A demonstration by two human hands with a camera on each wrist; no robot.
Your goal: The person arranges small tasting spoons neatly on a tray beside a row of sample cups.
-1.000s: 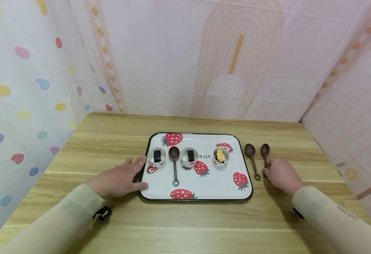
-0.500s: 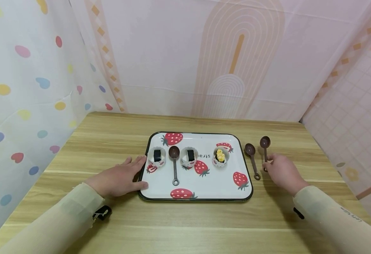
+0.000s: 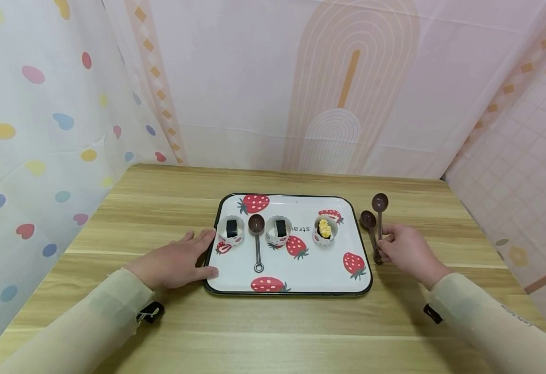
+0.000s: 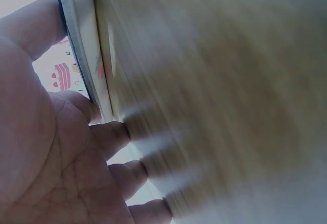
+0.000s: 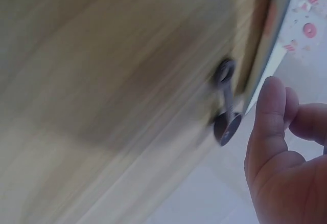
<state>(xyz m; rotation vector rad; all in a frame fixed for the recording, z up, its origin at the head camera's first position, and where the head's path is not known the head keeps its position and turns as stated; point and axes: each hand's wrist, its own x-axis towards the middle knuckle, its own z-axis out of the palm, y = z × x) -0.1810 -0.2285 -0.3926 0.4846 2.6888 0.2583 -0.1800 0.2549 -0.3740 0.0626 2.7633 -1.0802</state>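
My right hand (image 3: 409, 255) pinches the handle of a brown measuring spoon (image 3: 380, 202), raised off the table with its bowl pointing away. Beside it a second brown measuring spoon (image 3: 368, 221) lies on the table; in the right wrist view this spoon (image 5: 228, 101) shows past the fingertips, while the held one is out of sight. My left hand (image 3: 174, 265) rests on the left rim of a white strawberry tray (image 3: 315, 275), thumb over the edge. On that tray lies another brown measuring spoon (image 3: 256, 225), between two paper cups of seaweed-wrapped sushi (image 3: 231, 229) and sushi (image 3: 280, 229).
A paper cup with yellow-topped sushi (image 3: 324, 229) stands on the tray's right half. The wooden table (image 3: 273, 332) reaches back to a patterned curtain (image 3: 235, 93). More curtain hangs at both sides.
My right hand has lifted the rightmost spoon off the table and carried it a little left, toward the other loose spoon. The left hand stays on the tray rim.
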